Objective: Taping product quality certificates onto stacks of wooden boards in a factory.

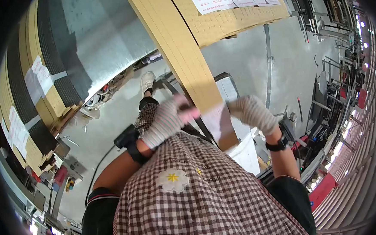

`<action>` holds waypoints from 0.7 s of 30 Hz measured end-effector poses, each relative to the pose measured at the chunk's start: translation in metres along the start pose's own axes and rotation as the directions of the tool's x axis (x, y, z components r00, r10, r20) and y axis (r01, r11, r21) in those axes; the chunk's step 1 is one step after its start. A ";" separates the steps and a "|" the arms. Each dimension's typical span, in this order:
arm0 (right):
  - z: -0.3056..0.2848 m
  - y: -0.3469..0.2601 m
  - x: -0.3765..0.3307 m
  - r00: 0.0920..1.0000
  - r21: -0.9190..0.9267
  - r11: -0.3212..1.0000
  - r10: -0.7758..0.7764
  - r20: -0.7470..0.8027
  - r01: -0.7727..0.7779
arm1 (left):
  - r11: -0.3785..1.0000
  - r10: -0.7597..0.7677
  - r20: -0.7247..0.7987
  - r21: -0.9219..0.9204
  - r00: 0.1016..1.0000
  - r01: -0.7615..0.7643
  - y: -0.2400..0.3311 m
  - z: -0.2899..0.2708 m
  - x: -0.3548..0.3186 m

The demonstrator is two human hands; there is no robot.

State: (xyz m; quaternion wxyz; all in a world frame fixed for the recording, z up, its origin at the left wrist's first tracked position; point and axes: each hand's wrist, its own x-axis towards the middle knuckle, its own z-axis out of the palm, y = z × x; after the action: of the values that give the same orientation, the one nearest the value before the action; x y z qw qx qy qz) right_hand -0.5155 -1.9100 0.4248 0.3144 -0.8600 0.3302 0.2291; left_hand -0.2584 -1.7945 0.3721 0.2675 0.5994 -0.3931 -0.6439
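Observation:
A long tan strip stack, seemingly cardboard, runs from the top toward my body. A whitish paper sheet lies across its near end. My left hand, in a striped fingerless glove, hovers at the stack's left edge, next to the sheet. Its bare thumb and fingers are curved and apart, with nothing seen between them. On the opposite side, my right hand, also gloved, has bent fingers at the sheet's right edge. They are smeared and partly hidden, so a grip cannot be made out.
Another tan stack with printed papers lies at the top. To the left are a grey metal sheet and upright tan and black bundles with labels. Metal frames and parts crowd the right. A shoe shows on the floor.

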 end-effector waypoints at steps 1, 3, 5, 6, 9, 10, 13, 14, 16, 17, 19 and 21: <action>-0.002 -0.001 -0.017 0.945 -0.218 0.975 0.107 0.310 -0.039 | 0.994 -0.043 0.338 -0.079 0.940 0.073 -0.005 0.005 -0.003; -0.006 -0.010 -0.033 0.999 0.086 0.996 0.037 0.017 -0.038 | 0.986 0.115 0.009 -0.120 0.993 -0.113 -0.011 0.018 -0.014; -0.014 -0.029 -0.025 0.961 0.361 0.928 0.013 -0.277 0.092 | 0.779 0.114 -0.267 -0.574 0.957 -0.253 -0.011 0.026 -0.017; -0.022 -0.042 -0.015 0.923 0.490 0.852 0.021 -0.385 0.185 | 0.789 0.198 -0.382 -0.485 0.903 -0.378 -0.008 0.023 -0.018; -0.051 -0.087 0.015 0.827 0.126 0.863 -0.412 -0.383 0.489 | 0.881 0.344 -0.339 -0.207 0.876 -0.426 0.010 0.010 -0.023; -0.062 -0.097 0.026 0.812 0.007 0.868 -0.462 -0.356 0.497 | 0.851 0.230 -0.315 -0.393 0.921 -0.347 0.015 0.003 -0.029; -0.094 -0.096 0.044 0.962 0.101 0.961 -0.246 -0.123 0.258 | 0.862 0.086 -0.358 -0.441 0.930 -0.249 0.013 -0.020 -0.039; -0.100 -0.086 0.049 0.995 0.077 0.992 -0.102 0.012 0.101 | 0.851 -0.079 -0.399 -0.504 0.913 -0.147 0.005 -0.022 -0.037; -0.098 -0.065 0.065 0.987 0.142 0.989 -0.022 -0.161 0.045 | 0.832 -0.083 -0.423 -0.527 0.902 -0.171 -0.024 -0.022 -0.015; -0.089 -0.057 0.078 0.973 0.081 0.996 -0.024 -0.228 0.043 | 0.791 -0.145 -0.314 -0.607 0.938 -0.081 -0.043 -0.018 0.007; -0.068 -0.044 0.089 0.876 0.011 1.000 -0.014 -0.481 0.022 | 0.719 0.050 -0.426 -0.612 0.904 -0.328 -0.083 -0.002 0.050; -0.043 -0.045 0.087 0.602 -0.014 1.000 -0.025 -0.798 0.024 | 0.552 -0.023 -0.458 -0.747 0.888 -0.371 -0.116 0.003 0.094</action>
State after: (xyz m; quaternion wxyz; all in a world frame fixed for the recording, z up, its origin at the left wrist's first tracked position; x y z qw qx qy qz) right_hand -0.4166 -1.9501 0.4197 0.1366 -0.8766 0.4237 -0.1828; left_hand -0.2595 -1.8066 0.2232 0.6551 0.4858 -0.0423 -0.5771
